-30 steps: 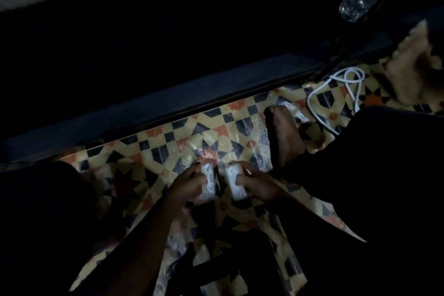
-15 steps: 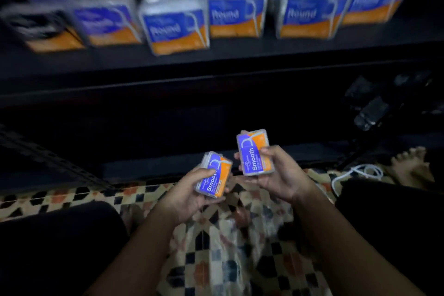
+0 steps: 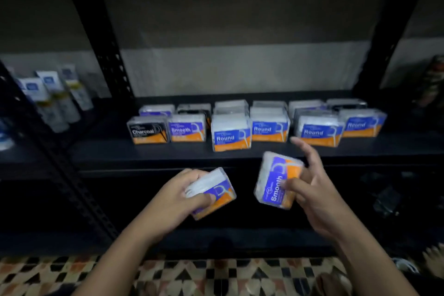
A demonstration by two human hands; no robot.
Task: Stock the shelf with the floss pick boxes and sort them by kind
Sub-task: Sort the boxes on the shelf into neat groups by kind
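Observation:
My left hand (image 3: 177, 196) grips a clear floss pick box (image 3: 216, 193) with a blue and orange label, tilted, just below the shelf edge. My right hand (image 3: 312, 190) holds a second box marked Smooth (image 3: 276, 180) upright between thumb and fingers, its forefinger stretched toward the shelf. On the black shelf board (image 3: 168, 151) stand several boxes in rows: a Charcoal box (image 3: 147, 130) at the left, a Smooth box (image 3: 187, 128) beside it, then Round boxes (image 3: 231, 136) running to the right.
White tubes (image 3: 51, 98) stand on the neighbouring shelf bay at the left, behind a black perforated upright (image 3: 113, 55). A dark lower shelf lies under the boxes. Patterned tile floor (image 3: 216, 276) runs along the bottom. A dark object (image 3: 432, 81) stands at the far right.
Both hands lifted a box each from the patterned floor up toward the shelf. My view rose from the floor to the shelf with its rows of boxes.

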